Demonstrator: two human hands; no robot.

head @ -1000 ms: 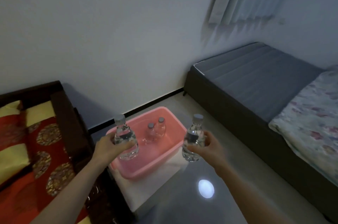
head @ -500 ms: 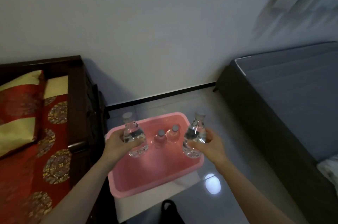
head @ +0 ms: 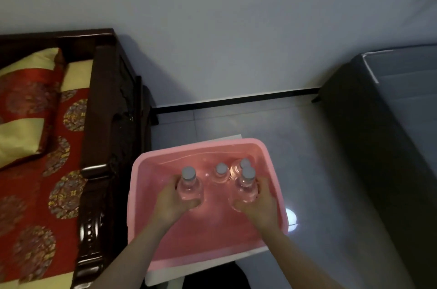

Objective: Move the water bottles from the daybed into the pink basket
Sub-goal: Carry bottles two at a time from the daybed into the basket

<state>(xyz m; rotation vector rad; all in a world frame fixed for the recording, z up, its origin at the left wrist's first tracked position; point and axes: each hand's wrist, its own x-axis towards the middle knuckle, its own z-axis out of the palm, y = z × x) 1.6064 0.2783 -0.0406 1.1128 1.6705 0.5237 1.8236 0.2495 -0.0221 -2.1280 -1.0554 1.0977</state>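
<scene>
The pink basket (head: 269,163) sits on a white stand in front of me. Inside it, my left hand (head: 171,203) grips a clear water bottle (head: 189,186) with a grey cap, held upright low in the basket. My right hand (head: 257,203) grips a second clear bottle (head: 247,186), also upright. Two more bottles (head: 221,171) (head: 241,164) stand at the back of the basket. The dark wooden daybed (head: 104,109) with red and gold cushions is to the left; no bottle shows on its visible part.
A dark bed with a grey mattress (head: 390,104) stands to the right. Glossy grey floor tiles (head: 319,170) lie between it and the basket. A pale wall with a black skirting (head: 236,99) runs behind. A red and gold pillow (head: 26,104) lies on the daybed.
Both hands have lowered their bottles from above the rim down into the basket. The view has tilted downward and come closer to the basket.
</scene>
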